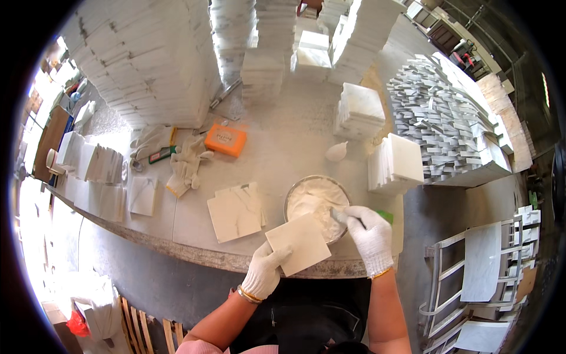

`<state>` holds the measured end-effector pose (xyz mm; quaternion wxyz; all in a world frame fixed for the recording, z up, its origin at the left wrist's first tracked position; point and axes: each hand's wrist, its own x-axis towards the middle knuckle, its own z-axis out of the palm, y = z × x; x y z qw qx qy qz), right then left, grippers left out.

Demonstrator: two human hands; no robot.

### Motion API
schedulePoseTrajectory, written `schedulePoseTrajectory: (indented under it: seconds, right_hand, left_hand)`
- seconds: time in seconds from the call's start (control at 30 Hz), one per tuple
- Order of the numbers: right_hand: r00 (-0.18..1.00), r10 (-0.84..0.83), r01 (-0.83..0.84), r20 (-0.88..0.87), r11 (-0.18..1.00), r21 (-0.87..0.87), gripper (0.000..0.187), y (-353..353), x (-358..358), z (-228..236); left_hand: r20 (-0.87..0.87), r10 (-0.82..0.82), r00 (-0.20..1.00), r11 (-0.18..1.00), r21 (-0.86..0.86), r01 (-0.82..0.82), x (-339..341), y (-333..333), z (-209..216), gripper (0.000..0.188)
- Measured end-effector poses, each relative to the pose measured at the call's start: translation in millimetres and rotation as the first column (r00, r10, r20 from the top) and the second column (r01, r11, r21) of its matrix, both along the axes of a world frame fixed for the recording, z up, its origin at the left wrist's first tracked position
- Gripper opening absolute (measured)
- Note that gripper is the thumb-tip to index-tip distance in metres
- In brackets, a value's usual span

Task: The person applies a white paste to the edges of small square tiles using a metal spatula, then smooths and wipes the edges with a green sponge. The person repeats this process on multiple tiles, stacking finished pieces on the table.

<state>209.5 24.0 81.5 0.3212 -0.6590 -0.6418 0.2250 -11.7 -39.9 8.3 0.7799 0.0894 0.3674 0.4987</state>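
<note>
My left hand (263, 272), in a white knit glove, is closed on the edge of a square white stone tile (299, 245), tilted over the near side of a round bowl (287, 199). White paste (312, 197) fills much of the bowl. In my right hand (371, 242), also gloved, is a small putty knife (338, 216); its blade reaches into the paste at the bowl's right side. The fingers hide most of its handle. A veined square tile (234, 213) lies left of the bowl, partly covering another.
An orange box (225, 140), loose gloves (187, 165) and a green-handled tool (162, 154) lie to the left. A white bulb-shaped object (336, 152) sits behind the bowl. Tile stacks stand at the right (396, 164) and far left (141, 65). The table's near edge (206, 255) curves.
</note>
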Motion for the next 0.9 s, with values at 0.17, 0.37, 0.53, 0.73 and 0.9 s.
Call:
schedulePoseTrajectory:
  seconds: [0.17, 0.37, 0.53, 0.73, 0.9]
  right_hand:
    - [0.978, 0.082, -0.047, 0.192, 0.983, -0.180, 0.032, 25, -1, 26]
    - [0.996, 0.040, -0.037, 0.084, 0.999, -0.034, 0.052, 94, 14, 18]
    - [0.982, 0.066, -0.044, 0.176, 0.991, -0.128, 0.050, 155, 10, -23]
    - [0.984, 0.166, -0.177, -0.069, 0.961, -0.211, 0.037, 181, 24, -64]
    - [0.934, 0.237, -0.245, -0.269, 0.970, 0.005, 0.021, 117, 10, 12]
  left_hand:
    - [0.012, 0.005, 1.000, 1.000, -0.008, -0.005, -2, -3, 3, 0.050]
    - [0.040, 0.006, 0.999, 1.000, 0.026, -0.007, -1, -3, -5, 0.051]
    - [0.080, -0.010, 0.997, 0.999, 0.049, 0.006, 3, -2, -6, 0.051]
    - [0.065, -0.006, 0.998, 0.998, 0.056, 0.003, 2, 1, -10, 0.054]
    - [0.073, -0.019, 0.997, 0.996, 0.090, 0.013, 2, -3, -14, 0.050]
